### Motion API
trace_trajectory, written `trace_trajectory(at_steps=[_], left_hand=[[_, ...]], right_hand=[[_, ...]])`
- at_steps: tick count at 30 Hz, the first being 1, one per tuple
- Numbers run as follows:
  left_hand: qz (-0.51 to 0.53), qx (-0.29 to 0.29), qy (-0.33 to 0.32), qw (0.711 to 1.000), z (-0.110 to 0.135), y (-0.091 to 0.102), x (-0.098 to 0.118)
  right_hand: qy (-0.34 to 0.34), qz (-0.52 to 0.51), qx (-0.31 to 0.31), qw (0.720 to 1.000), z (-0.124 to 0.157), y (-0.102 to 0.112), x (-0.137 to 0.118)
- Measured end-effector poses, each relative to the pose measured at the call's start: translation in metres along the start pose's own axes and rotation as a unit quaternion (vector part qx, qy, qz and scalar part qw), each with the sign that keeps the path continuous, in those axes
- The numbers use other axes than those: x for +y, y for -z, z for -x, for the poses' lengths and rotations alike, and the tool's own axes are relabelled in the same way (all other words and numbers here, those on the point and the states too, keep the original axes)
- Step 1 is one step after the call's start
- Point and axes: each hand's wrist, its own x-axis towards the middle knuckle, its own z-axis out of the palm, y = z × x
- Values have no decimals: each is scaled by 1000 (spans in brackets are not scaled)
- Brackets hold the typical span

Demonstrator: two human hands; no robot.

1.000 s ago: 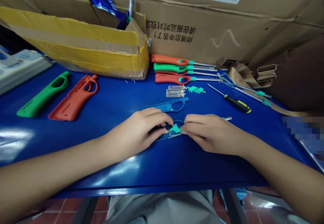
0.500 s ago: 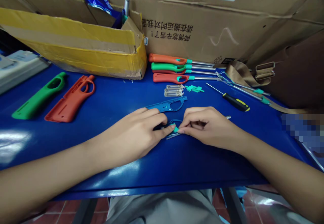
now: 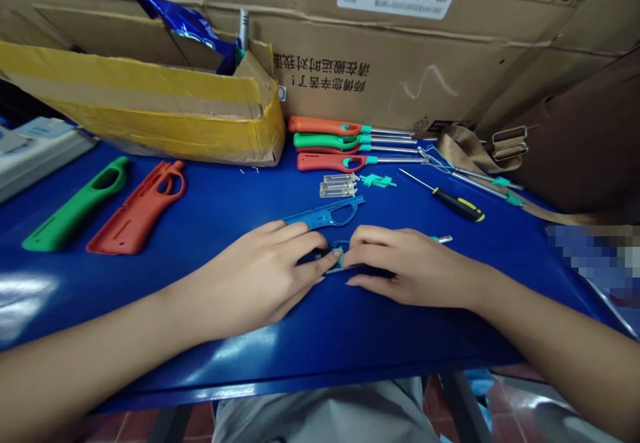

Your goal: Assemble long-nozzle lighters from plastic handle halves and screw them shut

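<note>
Teal plastic clip [image 3: 339,255] lies on a thin blue plastic frame [image 3: 346,245] mid-table, the left hand [image 3: 255,273] and right hand [image 3: 405,266] close together, fingertips on it, grip unclear. A blue lighter shell [image 3: 325,215] lies just beyond; metal strips [image 3: 339,186] and lighters [image 3: 330,159] lie farther on, a green handle [image 3: 75,204] and orange handle [image 3: 135,209] leftward.

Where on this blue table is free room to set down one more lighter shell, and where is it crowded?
Free: the strip along the near table edge; the patch between the orange shell and the left hand; the patch right of the right hand, below the screwdriver. Crowded: around the row of long lighters by the cardboard box.
</note>
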Motion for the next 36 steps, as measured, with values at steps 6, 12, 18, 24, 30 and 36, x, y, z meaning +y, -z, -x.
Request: trace_trajectory(at_steps=[6,12,18,24,30,36], left_hand=[[13,10,1,1000,2,-5,-3],[44,27,-22,998,5,-4,-6],[33,43,-54,997,6,-2,-6],[43,58,-55,996,5,-4,-8],[50,77,-48,995,2,-7,-8],[61,71,-28,995,2,-8,-8]], right_hand=[[-23,-50,33,998,-2,1,-3],[-60,-72,54,994,-3,8,-3],[-80,-84,45,992,-4,9,-2],[-95,-107,45,989,-3,10,-1],[-84,-103,44,990,-3,10,0],[-66,-80,48,993,-4,10,0]])
